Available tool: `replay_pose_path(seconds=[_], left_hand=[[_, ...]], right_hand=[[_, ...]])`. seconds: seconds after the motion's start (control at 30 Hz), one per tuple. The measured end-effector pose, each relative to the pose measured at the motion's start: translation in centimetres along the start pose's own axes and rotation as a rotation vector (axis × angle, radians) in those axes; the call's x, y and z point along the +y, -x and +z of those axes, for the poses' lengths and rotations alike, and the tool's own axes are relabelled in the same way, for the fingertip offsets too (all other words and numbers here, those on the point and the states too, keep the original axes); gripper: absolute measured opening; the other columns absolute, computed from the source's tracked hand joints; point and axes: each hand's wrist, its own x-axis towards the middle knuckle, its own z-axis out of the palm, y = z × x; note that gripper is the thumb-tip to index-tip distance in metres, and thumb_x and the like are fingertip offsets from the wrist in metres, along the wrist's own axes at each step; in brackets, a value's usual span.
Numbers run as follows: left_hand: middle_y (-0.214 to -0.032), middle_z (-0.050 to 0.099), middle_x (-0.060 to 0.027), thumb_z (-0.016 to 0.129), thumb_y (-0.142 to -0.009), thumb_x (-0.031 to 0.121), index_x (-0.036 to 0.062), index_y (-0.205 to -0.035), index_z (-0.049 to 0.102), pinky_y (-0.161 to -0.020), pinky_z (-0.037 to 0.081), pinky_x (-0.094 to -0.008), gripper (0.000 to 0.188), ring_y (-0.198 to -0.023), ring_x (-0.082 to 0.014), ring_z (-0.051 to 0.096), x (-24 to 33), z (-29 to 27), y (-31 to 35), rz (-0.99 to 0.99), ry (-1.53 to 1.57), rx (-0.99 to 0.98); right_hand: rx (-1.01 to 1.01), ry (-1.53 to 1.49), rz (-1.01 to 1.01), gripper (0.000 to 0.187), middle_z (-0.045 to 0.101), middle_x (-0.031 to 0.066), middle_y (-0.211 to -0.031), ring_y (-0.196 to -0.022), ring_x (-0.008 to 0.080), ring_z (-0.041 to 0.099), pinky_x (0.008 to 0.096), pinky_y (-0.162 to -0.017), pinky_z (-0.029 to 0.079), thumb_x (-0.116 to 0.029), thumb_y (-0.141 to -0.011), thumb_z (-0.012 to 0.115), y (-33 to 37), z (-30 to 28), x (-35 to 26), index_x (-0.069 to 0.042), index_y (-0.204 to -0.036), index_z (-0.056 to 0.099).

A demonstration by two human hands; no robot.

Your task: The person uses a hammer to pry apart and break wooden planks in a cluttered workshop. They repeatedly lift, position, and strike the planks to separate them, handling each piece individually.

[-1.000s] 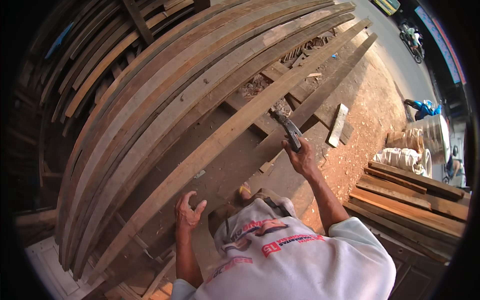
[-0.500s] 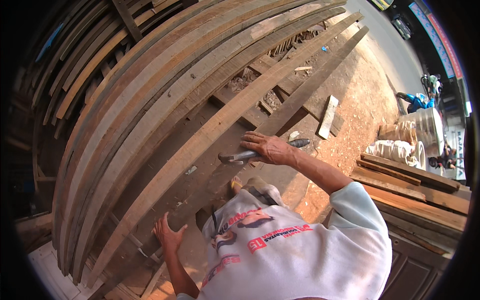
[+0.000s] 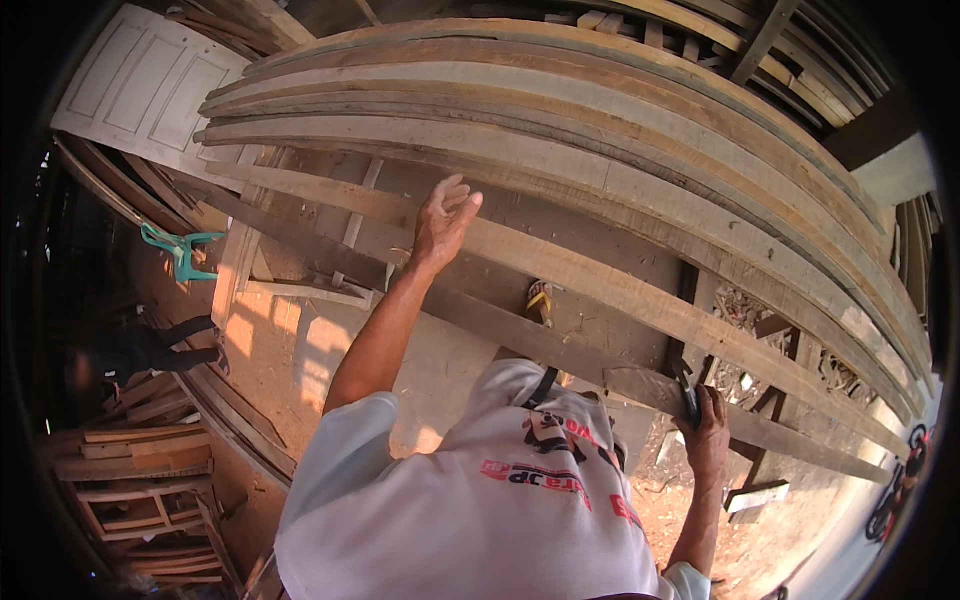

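Note:
My left hand (image 3: 443,228) is open over a long brown plank (image 3: 590,275), fingers stretched and thumb apart. I cannot tell whether it touches the wood. Closed around a hammer (image 3: 686,388), my right hand (image 3: 709,432) is at the nearer, darker plank (image 3: 540,342). The hammer's dark metal head sticks out beyond the fingers, while its handle is mostly hidden by the hand. Both planks run from the upper left to the lower right, with a gap between them. My sandalled foot (image 3: 540,300) shows in that gap.
Several long boards (image 3: 560,120) lie side by side beyond the planks. A white panelled door (image 3: 150,85) is at the upper left, near a green plastic stool (image 3: 182,250). Another person (image 3: 150,355) is at the left, above stacked wooden frames (image 3: 140,470). Offcuts (image 3: 757,496) lie at the right.
My view has swung left, bringing the door, stool and other person into sight. My left hand has moved forward over the plank. The hammer stays in my right hand, now with its head raised.

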Motion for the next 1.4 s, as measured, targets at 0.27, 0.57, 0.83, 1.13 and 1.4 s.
replay_pose_path(seconds=[0.27,0.57,0.83,1.13,1.4], left_hand=[[-0.162,0.029,-0.0277,0.069,-0.095,0.052,-0.0033,-0.161,0.019,-0.118,0.038,-0.0530,0.100,-0.149,-0.0413,0.035,-8.9,-2.8,-15.0,-0.656,0.276,0.625],[-0.159,0.029,-0.0310,0.079,-0.081,0.063,-0.0067,-0.160,0.012,-0.119,0.040,-0.0527,0.125,-0.148,-0.0459,0.034,-8.0,-4.9,-22.5,-0.669,-0.323,0.716],[-0.158,0.028,-0.0338,0.087,-0.077,0.040,-0.0126,-0.159,0.000,-0.124,0.030,-0.0519,0.130,-0.149,-0.0447,0.030,-8.8,-4.5,-25.2,-0.614,-0.237,0.836],[-0.155,0.030,-0.0348,0.086,-0.080,0.021,-0.0149,-0.158,0.008,-0.123,0.036,-0.0493,0.116,-0.146,-0.0445,0.036,-6.4,-4.7,-24.6,-0.480,0.084,0.861],[-0.162,0.030,-0.0308,0.075,-0.091,0.020,-0.0055,-0.162,0.006,-0.120,0.040,-0.0525,0.102,-0.146,-0.0425,0.042,-2.4,-4.9,-23.7,-0.336,0.184,0.855]], right_hand=[[0.013,0.053,0.074,0.060,0.058,0.0258,-0.136,-0.130,0.0457,0.053,0.0533,-0.109,0.045,-0.011,-0.081,0.083,-1.6,0.4,-1.5,0.002,-0.135,0.059],[-0.057,0.092,0.152,0.061,0.056,0.0250,-0.141,-0.136,0.0465,0.049,0.0545,-0.112,0.043,-0.009,-0.081,0.082,-2.6,0.1,-2.9,0.001,-0.136,0.057],[-0.051,0.134,0.232,0.065,0.055,0.0276,-0.140,-0.135,0.0479,0.048,0.0545,-0.112,0.042,-0.006,-0.079,0.081,-2.3,1.0,-2.6,0.003,-0.138,0.055],[-0.078,0.134,0.284,0.072,0.052,0.0275,-0.145,-0.137,0.0475,0.048,0.0531,-0.112,0.043,-0.003,-0.074,0.083,-2.5,0.7,-3.0,-0.001,-0.140,0.056],[-0.111,0.149,0.277,0.060,0.054,0.0270,-0.141,-0.136,0.0472,0.050,0.0545,-0.111,0.044,-0.010,-0.082,0.081,-3.0,0.3,-3.5,0.002,-0.136,0.057]])
